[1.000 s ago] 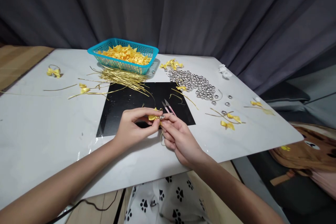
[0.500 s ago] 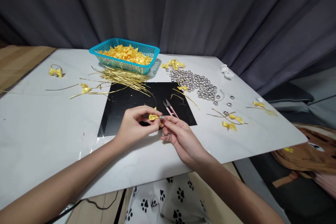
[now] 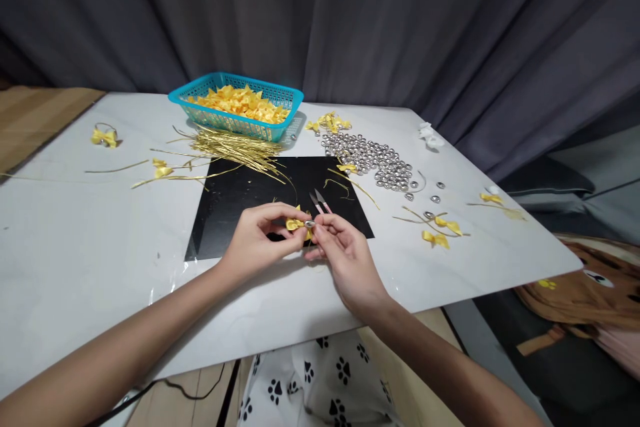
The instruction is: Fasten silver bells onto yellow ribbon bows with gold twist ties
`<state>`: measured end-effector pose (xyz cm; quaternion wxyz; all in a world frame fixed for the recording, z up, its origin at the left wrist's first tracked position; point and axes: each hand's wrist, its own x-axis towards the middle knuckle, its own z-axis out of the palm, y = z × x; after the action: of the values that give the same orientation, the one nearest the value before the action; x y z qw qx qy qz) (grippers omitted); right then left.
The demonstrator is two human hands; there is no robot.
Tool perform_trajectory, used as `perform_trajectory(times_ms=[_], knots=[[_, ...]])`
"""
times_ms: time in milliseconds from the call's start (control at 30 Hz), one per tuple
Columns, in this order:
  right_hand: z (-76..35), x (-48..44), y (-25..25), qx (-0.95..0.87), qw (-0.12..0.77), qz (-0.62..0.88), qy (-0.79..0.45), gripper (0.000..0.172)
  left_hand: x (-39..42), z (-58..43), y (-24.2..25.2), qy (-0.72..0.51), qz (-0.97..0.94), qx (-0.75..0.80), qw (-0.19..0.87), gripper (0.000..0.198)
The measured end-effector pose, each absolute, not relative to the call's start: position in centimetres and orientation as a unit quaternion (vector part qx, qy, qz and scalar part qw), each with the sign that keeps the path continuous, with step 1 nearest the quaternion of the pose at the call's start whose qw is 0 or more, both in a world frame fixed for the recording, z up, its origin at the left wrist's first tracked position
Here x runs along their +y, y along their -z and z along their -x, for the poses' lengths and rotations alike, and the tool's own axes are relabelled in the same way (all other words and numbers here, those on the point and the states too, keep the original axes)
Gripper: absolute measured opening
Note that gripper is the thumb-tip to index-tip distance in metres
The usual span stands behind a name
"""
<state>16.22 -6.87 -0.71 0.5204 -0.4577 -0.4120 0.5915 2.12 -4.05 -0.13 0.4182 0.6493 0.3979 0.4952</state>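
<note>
My left hand [image 3: 260, 237] pinches a small yellow ribbon bow [image 3: 295, 223] above the near edge of a black mat [image 3: 240, 203]. My right hand [image 3: 343, 250] meets it from the right, thumb and forefinger closed on a small silver bead [image 3: 309, 223] at the bow's middle. Both hands touch at the bow. Pink-handled snips [image 3: 320, 201] lie on the mat just beyond my right fingers.
A teal basket [image 3: 280, 95] of yellow bows stands at the back, with a bundle of gold wire ties [image 3: 230, 147] in front. Silver beads [image 3: 375, 160] are heaped at the right. Loose bows and gold strands [image 3: 440, 227] lie scattered on the white table [image 3: 75, 240].
My right hand has risen slightly and closed in on the bow; its lower fingers have curled up off the table. The left hand has hardly moved.
</note>
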Motion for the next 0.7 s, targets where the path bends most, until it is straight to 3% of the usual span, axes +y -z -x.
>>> perform_trajectory(times_ms=[333, 700], knots=[[-16.28, -7.03, 0.61, -0.4, 0.527, 0.46, -0.592, 0.014, -4.15, -2.22, -0.23, -0.5, -0.612, 0.404, 0.461, 0.011], [-16.37, -7.06, 0.67, -0.386, 0.549, 0.494, -0.553, 0.015, -4.21, -2.17, -0.25, -0.517, -0.638, 0.418, 0.387, 0.013]])
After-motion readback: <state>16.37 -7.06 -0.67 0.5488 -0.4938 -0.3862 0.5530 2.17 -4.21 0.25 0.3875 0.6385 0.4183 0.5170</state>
